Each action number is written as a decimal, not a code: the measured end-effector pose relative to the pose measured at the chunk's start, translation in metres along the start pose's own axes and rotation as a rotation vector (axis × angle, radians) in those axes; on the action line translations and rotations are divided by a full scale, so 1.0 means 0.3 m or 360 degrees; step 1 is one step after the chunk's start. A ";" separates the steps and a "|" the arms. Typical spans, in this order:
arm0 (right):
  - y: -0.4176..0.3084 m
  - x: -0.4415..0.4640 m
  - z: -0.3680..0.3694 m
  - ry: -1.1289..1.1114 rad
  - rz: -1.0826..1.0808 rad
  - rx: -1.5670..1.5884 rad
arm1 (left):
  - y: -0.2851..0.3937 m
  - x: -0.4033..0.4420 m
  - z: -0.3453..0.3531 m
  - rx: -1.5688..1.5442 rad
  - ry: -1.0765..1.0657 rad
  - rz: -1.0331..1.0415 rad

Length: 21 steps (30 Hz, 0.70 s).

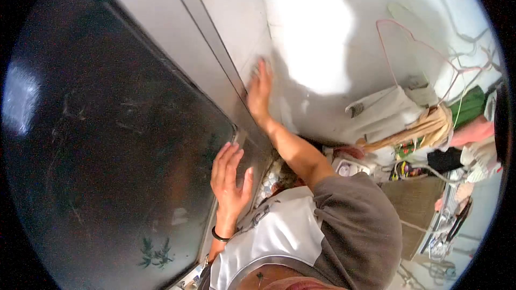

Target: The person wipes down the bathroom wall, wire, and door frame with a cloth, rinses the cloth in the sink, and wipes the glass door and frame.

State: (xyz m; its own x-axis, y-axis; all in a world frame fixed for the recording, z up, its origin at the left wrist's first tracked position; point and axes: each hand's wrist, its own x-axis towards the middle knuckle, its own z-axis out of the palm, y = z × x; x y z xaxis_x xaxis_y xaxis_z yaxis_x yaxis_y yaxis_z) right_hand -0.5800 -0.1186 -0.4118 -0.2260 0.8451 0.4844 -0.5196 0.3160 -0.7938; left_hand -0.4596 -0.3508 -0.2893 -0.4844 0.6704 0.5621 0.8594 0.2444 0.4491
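My left hand, with a black band on its wrist, is raised with fingers spread at the right edge of a dark glossy panel. It holds nothing; I cannot tell whether it touches the panel. Farther up, my right hand lies flat with fingers stretched out against a pale surface, beside the dark seam running down it. Motion slightly blurs its fingertips. Nothing shows in that hand either. A leafy plant pattern marks the lower part of the dark panel.
A white wall rises on the right, brightly lit in part. Wire hangers and hanging clothes are along it. Below are a small white container, a brown board and clutter. Pale round stones or shells lie near my body.
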 end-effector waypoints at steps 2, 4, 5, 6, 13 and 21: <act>-0.278 0.135 0.114 -0.0216 -0.0587 -0.0358 | -0.026 -0.002 0.014 -0.0042 0.0012 0.0041; -0.507 0.218 0.247 -0.0285 -0.0958 -0.0078 | -0.075 -0.003 0.034 -0.0091 0.0106 0.0112; -0.542 0.245 0.278 -0.0248 -0.0929 -0.0009 | -0.073 0.012 0.033 -0.0031 0.0126 0.0105; -0.534 0.259 0.282 -0.0207 -0.0897 0.0067 | -0.078 0.027 0.035 -0.0005 0.0149 0.0112; 0.257 -0.236 -0.084 0.0098 0.0364 -0.0657 | -0.172 -0.012 0.123 -0.0108 0.0113 -0.0021; -0.381 -0.069 0.162 -0.0136 -0.0635 0.0056 | -0.115 -0.085 0.096 -0.0069 0.0334 -0.0047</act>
State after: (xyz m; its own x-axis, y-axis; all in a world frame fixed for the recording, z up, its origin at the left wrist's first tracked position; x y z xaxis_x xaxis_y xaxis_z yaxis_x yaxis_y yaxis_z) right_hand -0.5559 -0.1931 -0.3133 -0.0680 0.6200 0.7817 -0.6078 0.5956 -0.5252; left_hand -0.4723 -0.3561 -0.3391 -0.5368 0.5015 0.6785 0.8386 0.2286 0.4945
